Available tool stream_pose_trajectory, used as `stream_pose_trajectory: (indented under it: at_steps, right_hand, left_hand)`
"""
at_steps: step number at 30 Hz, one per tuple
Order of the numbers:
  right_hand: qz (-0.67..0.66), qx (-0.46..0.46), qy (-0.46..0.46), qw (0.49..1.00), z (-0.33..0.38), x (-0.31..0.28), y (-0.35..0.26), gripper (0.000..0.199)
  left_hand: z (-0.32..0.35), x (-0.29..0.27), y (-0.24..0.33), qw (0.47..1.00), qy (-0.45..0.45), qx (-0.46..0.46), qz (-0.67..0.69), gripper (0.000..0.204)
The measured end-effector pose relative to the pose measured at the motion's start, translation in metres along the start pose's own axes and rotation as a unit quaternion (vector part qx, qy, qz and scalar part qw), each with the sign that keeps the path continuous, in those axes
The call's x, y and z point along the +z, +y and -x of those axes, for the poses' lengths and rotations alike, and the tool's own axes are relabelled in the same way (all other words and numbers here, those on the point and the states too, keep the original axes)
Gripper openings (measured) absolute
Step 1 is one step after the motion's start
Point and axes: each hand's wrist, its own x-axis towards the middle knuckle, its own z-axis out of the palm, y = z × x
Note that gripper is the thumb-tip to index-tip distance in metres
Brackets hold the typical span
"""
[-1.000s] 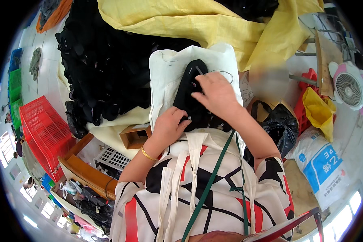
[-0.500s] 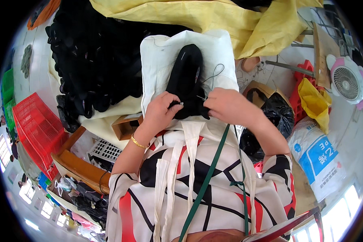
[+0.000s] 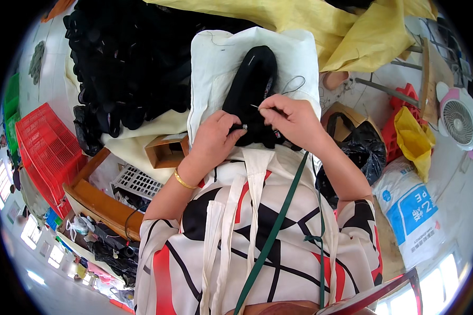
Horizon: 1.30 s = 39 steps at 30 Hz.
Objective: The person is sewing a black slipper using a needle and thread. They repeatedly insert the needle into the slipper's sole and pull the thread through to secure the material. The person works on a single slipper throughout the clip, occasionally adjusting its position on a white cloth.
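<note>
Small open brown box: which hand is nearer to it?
Left. The left hand is just right of the small open brown box, pinching the black fabric piece; the right hand is farther right, beyond the left.

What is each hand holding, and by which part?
Left hand: black cloth piece, pinched at its lower left. Right hand: thin needle, apparently by one end.

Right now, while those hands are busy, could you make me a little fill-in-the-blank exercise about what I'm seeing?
The black fabric piece lies on a pad coloured ____.
The thin needle is pinched by the person's ____ hand.
A gold bracelet circles the person's ____ wrist.
The fan is on the picture's ____ side.

Missing words: white; right; left; right.
</note>
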Motion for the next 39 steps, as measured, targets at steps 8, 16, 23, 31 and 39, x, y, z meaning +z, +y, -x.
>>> stream_pose_trajectory:
  at_steps: [8,16,23,31,39]
  right_hand:
    - [0.191,-0.096,-0.028,0.976,0.008,0.021,0.015,0.015]
    - [0.244,-0.110,-0.032,0.963,0.009,0.026,0.016,0.012]
    - [0.246,-0.108,-0.035,0.963,0.009,0.027,0.018,0.010]
    - [0.264,-0.103,-0.053,0.957,0.005,0.031,0.019,0.014]
    - [0.239,-0.045,-0.058,0.968,0.001,0.047,0.022,0.013]
  left_hand:
    - [0.000,0.004,-0.001,0.999,0.033,0.009,0.010,0.020]
    - [0.005,0.010,-0.010,0.999,0.041,0.010,0.008,0.019]
    - [0.005,0.012,-0.010,0.998,0.057,0.016,0.014,0.020]
    - [0.007,0.016,-0.013,0.996,0.078,0.043,-0.006,0.024]
    - [0.013,0.020,-0.015,0.992,0.099,0.071,-0.028,0.029]
